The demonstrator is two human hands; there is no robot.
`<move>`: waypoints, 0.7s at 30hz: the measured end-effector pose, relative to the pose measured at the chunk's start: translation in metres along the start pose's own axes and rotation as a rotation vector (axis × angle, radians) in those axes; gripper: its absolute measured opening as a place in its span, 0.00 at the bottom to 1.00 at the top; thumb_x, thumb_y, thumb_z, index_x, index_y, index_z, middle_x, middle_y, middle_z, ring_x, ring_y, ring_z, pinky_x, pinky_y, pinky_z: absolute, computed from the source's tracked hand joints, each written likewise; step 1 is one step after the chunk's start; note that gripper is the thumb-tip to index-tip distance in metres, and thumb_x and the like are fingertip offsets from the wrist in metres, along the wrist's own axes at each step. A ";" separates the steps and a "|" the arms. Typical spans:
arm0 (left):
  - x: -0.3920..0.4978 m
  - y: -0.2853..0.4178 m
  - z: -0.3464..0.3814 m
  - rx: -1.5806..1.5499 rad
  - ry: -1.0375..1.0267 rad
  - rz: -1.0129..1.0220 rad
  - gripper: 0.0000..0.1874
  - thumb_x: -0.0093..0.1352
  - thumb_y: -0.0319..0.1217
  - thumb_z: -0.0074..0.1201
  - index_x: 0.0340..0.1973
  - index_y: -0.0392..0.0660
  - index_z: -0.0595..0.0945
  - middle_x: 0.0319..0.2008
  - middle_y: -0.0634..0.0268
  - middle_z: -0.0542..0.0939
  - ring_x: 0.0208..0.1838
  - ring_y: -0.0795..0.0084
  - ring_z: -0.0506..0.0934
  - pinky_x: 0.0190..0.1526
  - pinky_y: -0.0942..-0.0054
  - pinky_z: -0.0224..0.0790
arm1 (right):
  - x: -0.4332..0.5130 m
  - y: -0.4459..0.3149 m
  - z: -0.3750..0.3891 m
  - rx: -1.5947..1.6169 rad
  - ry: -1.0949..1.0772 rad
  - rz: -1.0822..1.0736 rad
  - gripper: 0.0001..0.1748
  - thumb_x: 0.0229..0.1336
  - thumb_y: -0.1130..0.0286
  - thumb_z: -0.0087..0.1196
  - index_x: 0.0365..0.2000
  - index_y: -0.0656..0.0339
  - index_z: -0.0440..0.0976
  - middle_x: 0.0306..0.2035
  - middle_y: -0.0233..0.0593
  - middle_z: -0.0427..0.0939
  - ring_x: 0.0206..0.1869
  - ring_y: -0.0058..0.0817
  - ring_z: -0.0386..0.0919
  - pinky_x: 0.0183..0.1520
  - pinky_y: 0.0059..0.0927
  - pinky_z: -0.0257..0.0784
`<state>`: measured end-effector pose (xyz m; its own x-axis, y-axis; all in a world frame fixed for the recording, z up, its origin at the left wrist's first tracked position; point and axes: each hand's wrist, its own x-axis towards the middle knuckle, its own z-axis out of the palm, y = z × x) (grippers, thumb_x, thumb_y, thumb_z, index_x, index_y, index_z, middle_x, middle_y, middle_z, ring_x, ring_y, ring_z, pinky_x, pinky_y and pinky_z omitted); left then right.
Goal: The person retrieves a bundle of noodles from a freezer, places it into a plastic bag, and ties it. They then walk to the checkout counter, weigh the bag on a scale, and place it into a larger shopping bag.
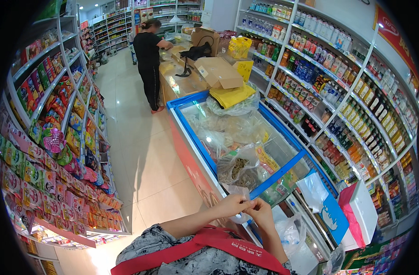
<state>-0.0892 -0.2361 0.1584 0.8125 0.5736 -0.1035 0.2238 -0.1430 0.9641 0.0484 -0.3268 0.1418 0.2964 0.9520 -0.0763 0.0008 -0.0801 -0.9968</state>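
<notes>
My left hand [234, 205] and my right hand [261, 210] meet in front of my body, fingertips pinched together. Between and around them shows a thin translucent plastic bag [242, 218], partly hidden by the fingers. Just beyond the hands is a chest freezer [189, 139] with a blue frame and a glass top. Through or on the glass I see a clear bag of brownish, stringy food [239, 166] and a yellow printed food packet [265, 158]. A crumpled plastic bag [289, 228] lies close to my right forearm.
A yellow folded cloth [231, 95] and a cardboard box [219, 72] lie past the freezer's far end. A person in black [147, 58] stands at the counter. Snack shelves [63, 113] line the left, bottled-drink shelves [328, 86] the right. A white box [360, 213] stands at right.
</notes>
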 end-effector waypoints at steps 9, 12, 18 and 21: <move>0.010 -0.013 -0.008 0.211 -0.008 0.099 0.20 0.68 0.42 0.47 0.20 0.39 0.76 0.16 0.63 0.76 0.20 0.76 0.74 0.24 0.74 0.66 | -0.007 -0.018 -0.022 -0.527 0.425 -0.080 0.14 0.43 0.76 0.63 0.21 0.62 0.66 0.18 0.31 0.68 0.20 0.20 0.66 0.24 0.25 0.62; 0.007 0.001 -0.012 0.227 0.034 0.019 0.19 0.64 0.42 0.48 0.20 0.39 0.77 0.16 0.57 0.75 0.21 0.64 0.75 0.25 0.65 0.65 | -0.013 -0.039 -0.013 -0.629 0.501 -0.196 0.11 0.45 0.73 0.62 0.24 0.63 0.69 0.15 0.35 0.67 0.19 0.27 0.68 0.24 0.27 0.64; 0.014 -0.006 -0.002 0.411 0.150 0.165 0.16 0.63 0.40 0.50 0.21 0.40 0.77 0.19 0.53 0.77 0.25 0.54 0.77 0.27 0.59 0.66 | -0.024 -0.045 0.006 -0.966 -0.034 -0.170 0.10 0.56 0.68 0.47 0.34 0.61 0.76 0.26 0.55 0.76 0.27 0.42 0.78 0.31 0.38 0.68; 0.011 0.008 0.006 0.412 0.140 0.218 0.15 0.62 0.39 0.49 0.22 0.40 0.76 0.21 0.51 0.77 0.27 0.51 0.76 0.28 0.58 0.66 | -0.008 -0.008 -0.002 -0.587 -0.023 -0.002 0.11 0.57 0.69 0.44 0.31 0.64 0.75 0.22 0.51 0.76 0.21 0.39 0.75 0.27 0.37 0.67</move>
<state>-0.0748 -0.2358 0.1633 0.7905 0.5935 0.1511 0.2740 -0.5633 0.7795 0.0479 -0.3338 0.1505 0.2747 0.9581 -0.0813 0.5320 -0.2219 -0.8172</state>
